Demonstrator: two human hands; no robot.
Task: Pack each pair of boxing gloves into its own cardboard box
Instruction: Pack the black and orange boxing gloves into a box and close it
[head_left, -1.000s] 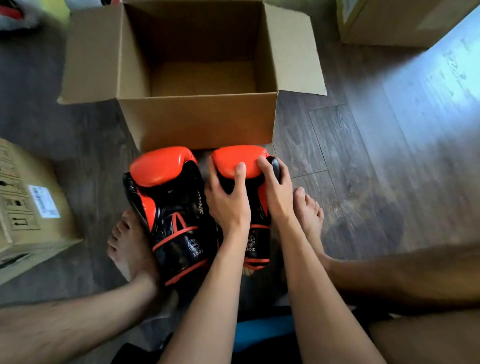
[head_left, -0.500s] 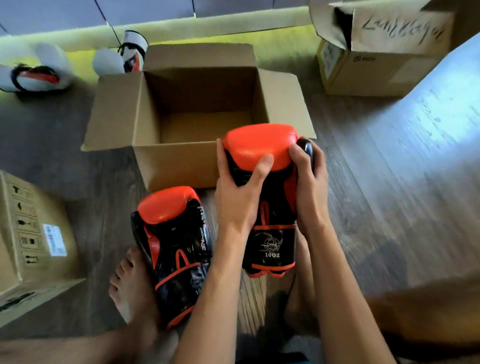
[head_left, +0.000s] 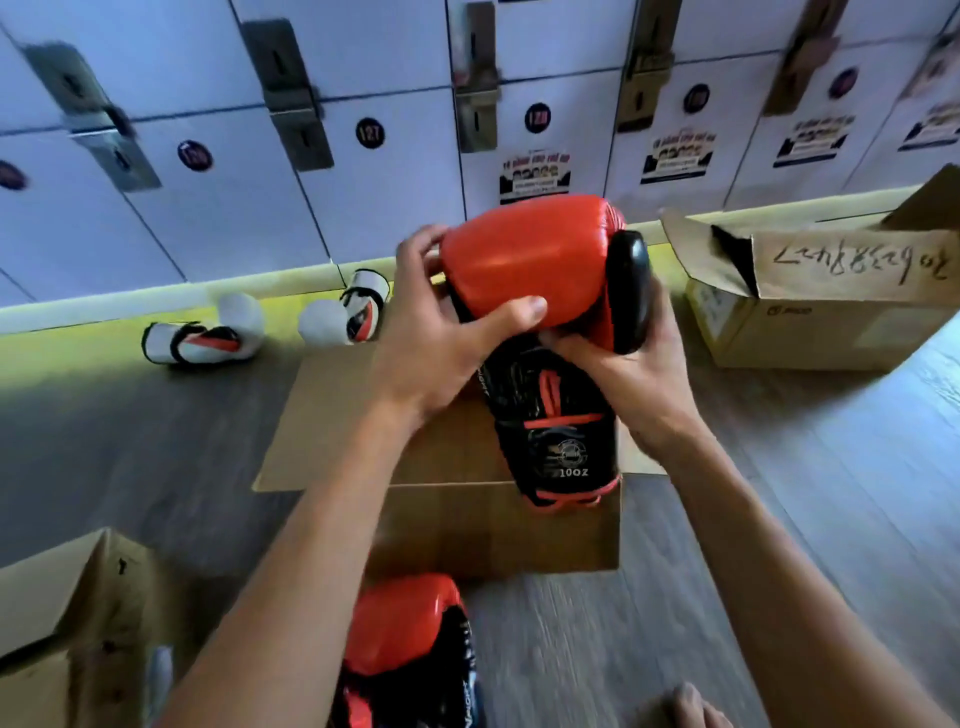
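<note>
Clamping the orange-and-black glove (head_left: 524, 265) at frame centre, left grip (head_left: 436, 338) and right grip (head_left: 644, 374) curl round its padded end, above the cardboard box (head_left: 493, 530); a second glove (head_left: 400, 623) lies at bottom centre.

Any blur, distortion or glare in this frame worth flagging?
Head view: wide-angle lens bows the lockers; blur smears the second glove and left box at the lower edge; the held glove is sharp, 10OZ legible; daylight washes out the floor at right.
</note>
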